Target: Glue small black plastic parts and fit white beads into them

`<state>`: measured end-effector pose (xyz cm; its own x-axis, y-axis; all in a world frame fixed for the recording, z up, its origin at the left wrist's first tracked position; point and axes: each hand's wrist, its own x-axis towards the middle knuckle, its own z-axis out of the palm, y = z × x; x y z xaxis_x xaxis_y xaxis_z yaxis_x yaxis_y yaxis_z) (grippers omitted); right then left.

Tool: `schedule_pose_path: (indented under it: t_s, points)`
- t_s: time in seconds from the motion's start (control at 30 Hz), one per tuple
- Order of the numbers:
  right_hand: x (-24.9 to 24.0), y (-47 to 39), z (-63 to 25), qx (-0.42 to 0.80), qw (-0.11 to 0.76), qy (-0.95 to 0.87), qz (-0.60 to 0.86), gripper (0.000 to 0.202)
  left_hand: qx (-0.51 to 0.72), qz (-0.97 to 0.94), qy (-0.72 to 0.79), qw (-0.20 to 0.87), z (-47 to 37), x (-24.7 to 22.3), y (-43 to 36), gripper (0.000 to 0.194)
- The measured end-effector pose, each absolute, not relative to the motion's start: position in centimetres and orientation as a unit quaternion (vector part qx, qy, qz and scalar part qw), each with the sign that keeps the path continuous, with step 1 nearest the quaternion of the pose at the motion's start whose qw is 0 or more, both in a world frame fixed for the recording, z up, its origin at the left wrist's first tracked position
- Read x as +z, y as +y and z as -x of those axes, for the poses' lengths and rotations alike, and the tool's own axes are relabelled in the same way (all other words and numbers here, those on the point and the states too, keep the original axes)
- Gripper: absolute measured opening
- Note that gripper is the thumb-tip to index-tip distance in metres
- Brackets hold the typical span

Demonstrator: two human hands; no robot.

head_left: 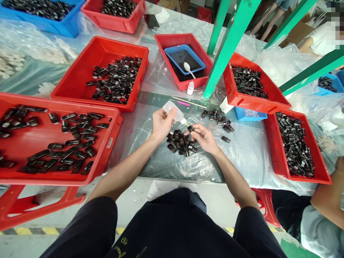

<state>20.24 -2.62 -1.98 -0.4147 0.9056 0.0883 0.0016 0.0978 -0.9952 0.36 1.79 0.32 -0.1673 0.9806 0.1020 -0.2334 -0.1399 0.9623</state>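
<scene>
My left hand (pixel 163 123) is closed around a translucent squeeze bottle (pixel 172 110), tilted so that its yellowish tip points down to the right. That tip meets or nearly meets a small dark glossy part (pixel 190 129), pinched in the fingers of my right hand (pixel 202 137). Below both hands lies a heap of similar dark parts (pixel 182 143) on the plastic-covered table (pixel 161 166). A looser group of them (pixel 217 117) sits to the right, beyond my right hand.
Red bins of dark parts stand left (pixel 113 143), back left (pixel 100 43) and right (pixel 317 143). Behind my hands are thin sticks (pixel 188 102), a small white bottle (pixel 190 88) and a red tray (pixel 182 86). Green posts (pixel 221 53) rise there. A person's arm (pixel 329 193) is at right.
</scene>
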Motion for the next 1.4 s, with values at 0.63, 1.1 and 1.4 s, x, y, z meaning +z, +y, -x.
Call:
schedule_pose_path:
  t_s: [0.63, 1.1, 1.4]
  points:
    - [-1.71, -2.60, -20.42, 0.567, 0.404, -0.615, 0.370, 0.046, 0.612, -0.442, 0.444, 0.482, -0.22, 0.50, 1.83, 0.074]
    - [-1.70, -2.40, -20.35, 0.561, 0.414, -0.598, 0.396, 0.057, 0.622, -0.416, 0.455, 0.482, -0.22, -0.08, 1.88, 0.063]
    - [-1.72, -2.44, -20.46, 0.563, 0.426, -0.572, 0.418, 0.063, 0.625, -0.398, 0.449, 0.499, -0.32, 0.14, 1.78, 0.066]
